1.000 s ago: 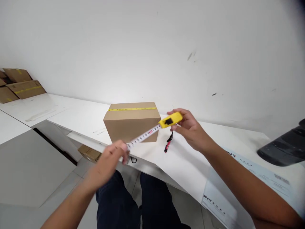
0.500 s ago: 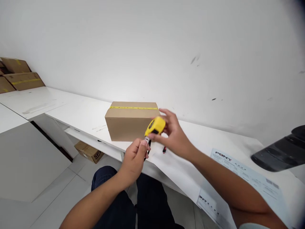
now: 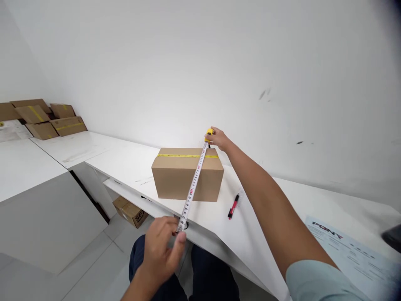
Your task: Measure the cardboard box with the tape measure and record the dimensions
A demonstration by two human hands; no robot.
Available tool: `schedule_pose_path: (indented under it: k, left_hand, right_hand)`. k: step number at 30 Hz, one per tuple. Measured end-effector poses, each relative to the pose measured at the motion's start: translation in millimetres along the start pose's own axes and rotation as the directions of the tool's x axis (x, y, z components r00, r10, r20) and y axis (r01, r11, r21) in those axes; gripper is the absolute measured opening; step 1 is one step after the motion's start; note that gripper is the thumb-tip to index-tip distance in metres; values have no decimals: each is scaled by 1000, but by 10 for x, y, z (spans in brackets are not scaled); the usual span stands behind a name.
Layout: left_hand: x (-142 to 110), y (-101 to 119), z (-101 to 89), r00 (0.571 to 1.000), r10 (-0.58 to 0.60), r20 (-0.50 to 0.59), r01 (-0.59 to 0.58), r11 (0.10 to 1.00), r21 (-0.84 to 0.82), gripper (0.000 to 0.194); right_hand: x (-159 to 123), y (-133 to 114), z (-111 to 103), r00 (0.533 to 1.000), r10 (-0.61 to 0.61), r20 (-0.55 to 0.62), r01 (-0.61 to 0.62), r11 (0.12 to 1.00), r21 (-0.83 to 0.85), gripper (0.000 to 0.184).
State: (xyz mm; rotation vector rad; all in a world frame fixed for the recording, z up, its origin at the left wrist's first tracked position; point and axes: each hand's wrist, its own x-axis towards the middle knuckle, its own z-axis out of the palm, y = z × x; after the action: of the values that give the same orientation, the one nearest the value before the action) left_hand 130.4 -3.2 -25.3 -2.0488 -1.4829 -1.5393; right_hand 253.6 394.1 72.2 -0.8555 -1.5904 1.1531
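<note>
My right hand (image 3: 218, 137) grips the yellow case of a tape measure (image 3: 209, 133) above the back right of a closed cardboard box (image 3: 175, 179). From the case a white blade (image 3: 194, 182) with black and red figures runs down toward me, slanting in front of the box. Its near end is pinched between the fingers of my left hand (image 3: 164, 244), above the table's front edge. Yellow tape runs along the top of the box. Whether the blade touches the box I cannot tell.
A red and black pen (image 3: 233, 207) lies right of the box on the white table (image 3: 131, 161). Printed PONY sheets (image 3: 347, 251) are at the right, beside a dark object (image 3: 392, 238). Several cartons (image 3: 67, 125) are stacked far left; another carton (image 3: 130, 211) sits below the table.
The blade has been drawn out long. My right hand has moved away with the case, up over the box, while my left hand came lower and nearer. The view has shifted left.
</note>
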Motion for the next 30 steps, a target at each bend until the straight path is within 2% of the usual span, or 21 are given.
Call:
schedule_pose_path:
  k: [2,4,6,8,11,13,16,20,22,24,25,27,28,30]
  left_hand:
    - [-14,60,29,991,-89,101,102,986,-132,14]
    - [64,75,111,954,-232,189,278,920,-275,24]
    - [213,43,255,883,-400,246,468,783,-409,33]
    - [393,-6,459,798,-535,278,592,610,-526,39]
    - [636,-34,800,697,-651,300,649,395,-651,44]
    - [750,-17,975,666,-678,309,659,343,-669,46]
    - [847,11,1083,697,-664,270,669,466,-580,44]
    - [917,4,1033,745,-645,173,648,636,-418,31]
    - [974,-5,1013,783,-614,100,616,744,-257,28]
    - [1055,-17,1031,828,-561,-28,560,828,-19,19]
    - [1101,-26,1054,841,-532,-103,540,836,96,12]
    - [1188,-53,1115,842,-489,-226,535,810,241,25]
    - [1223,-70,1147,842,-479,-248,535,800,272,33]
    - [1264,-110,1200,865,-456,-210,501,807,313,33]
  right_hand:
    - [-8,92,69,998,17,64,-16,1000,-13,75]
    - [-27,132,104,992,29,121,-24,999,-41,69]
    - [-40,117,111,986,41,161,-28,996,-82,63]
    - [-52,58,107,983,59,176,-35,990,-137,59]
    - [-92,-54,123,983,69,168,-31,975,-218,59]
    - [-141,-101,160,986,52,161,-10,968,-252,59]
    - [-221,-93,230,991,11,134,26,962,-271,60]
    - [-253,-7,270,996,-20,84,41,967,-251,55]
    - [-232,30,262,997,-27,68,42,972,-233,54]
    - [-207,55,251,998,-34,54,45,975,-219,53]
    - [-198,62,248,998,-38,49,47,975,-216,53]
    - [-194,69,248,998,-48,43,56,974,-218,52]
    - [-197,69,252,998,-55,41,63,973,-224,52]
    - [-209,64,263,997,-71,40,79,968,-239,51]
